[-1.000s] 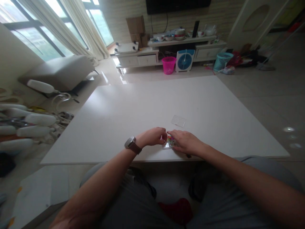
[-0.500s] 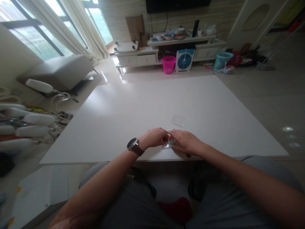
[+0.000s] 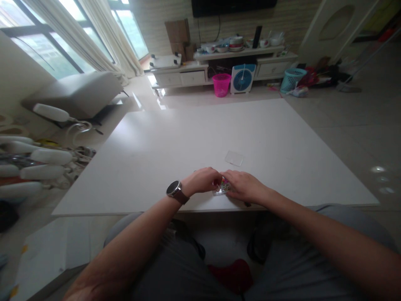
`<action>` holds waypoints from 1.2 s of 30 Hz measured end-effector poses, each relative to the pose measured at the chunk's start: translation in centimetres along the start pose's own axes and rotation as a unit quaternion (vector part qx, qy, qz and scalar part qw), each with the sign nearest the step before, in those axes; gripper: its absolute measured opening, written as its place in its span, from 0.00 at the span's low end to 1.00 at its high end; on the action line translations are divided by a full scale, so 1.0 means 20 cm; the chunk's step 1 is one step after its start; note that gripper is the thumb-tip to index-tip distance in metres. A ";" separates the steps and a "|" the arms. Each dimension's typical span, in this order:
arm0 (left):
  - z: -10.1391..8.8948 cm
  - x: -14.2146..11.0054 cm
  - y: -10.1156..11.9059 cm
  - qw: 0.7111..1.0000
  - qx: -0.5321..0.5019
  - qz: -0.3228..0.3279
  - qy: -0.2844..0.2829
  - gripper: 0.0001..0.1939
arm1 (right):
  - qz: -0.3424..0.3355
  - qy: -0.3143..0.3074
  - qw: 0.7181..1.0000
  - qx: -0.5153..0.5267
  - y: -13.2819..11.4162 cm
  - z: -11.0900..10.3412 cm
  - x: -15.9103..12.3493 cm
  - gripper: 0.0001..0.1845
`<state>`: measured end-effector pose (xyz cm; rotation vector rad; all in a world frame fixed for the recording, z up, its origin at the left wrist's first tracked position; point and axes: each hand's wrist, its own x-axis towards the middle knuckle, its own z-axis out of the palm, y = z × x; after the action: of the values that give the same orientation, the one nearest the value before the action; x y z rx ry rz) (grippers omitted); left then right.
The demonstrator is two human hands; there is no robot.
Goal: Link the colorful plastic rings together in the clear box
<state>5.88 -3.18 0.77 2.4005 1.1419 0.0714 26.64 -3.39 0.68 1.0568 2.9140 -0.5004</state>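
Observation:
A small clear plastic box [image 3: 219, 192] with small, brightly coloured pieces [image 3: 225, 184] in it lies near the front edge of the white table. My left hand [image 3: 205, 180], a watch on its wrist, is bent over the box's left side with its fingers curled in a pinch. What those fingers hold, if anything, is too small to make out. Against the box's right side rests my right hand [image 3: 246, 186], fingers closed round it and covering part of it. Just beyond the hands a clear flat lid [image 3: 234, 158] lies on the tabletop.
The white table [image 3: 175, 138] spreads out ahead, its front edge close to my legs. A small dark object [image 3: 247, 204] shows under my right wrist. Across the floor stand a pink basket [image 3: 221, 85], a blue box fan [image 3: 243, 78] and a light blue basket [image 3: 292, 80].

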 end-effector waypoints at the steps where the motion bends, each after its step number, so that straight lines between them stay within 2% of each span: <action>1: 0.00 0.00 0.00 1.000 0.003 -0.001 0.002 0.07 | 0.001 -0.001 1.000 0.001 0.00 0.00 0.00 0.27; 7: 0.01 0.00 -0.01 1.000 0.012 0.006 0.006 0.05 | 0.006 -0.006 1.000 0.004 0.00 0.00 0.00 0.27; 20: -0.01 0.00 0.00 1.000 -0.004 0.009 -0.002 0.09 | -0.004 -0.002 1.000 -0.011 0.01 0.01 0.00 0.26; 30: 0.00 -0.03 0.02 0.998 0.041 -0.021 -0.044 0.13 | -0.011 0.003 1.000 -0.018 0.01 0.02 0.00 0.29; 36: -0.04 -0.02 0.01 0.999 0.007 0.012 -0.036 0.13 | -0.008 0.002 1.000 -0.022 0.00 0.01 0.00 0.28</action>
<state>5.51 -3.34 1.63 2.4094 1.0859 -0.0154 26.68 -3.44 0.49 1.0324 2.9253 -0.4326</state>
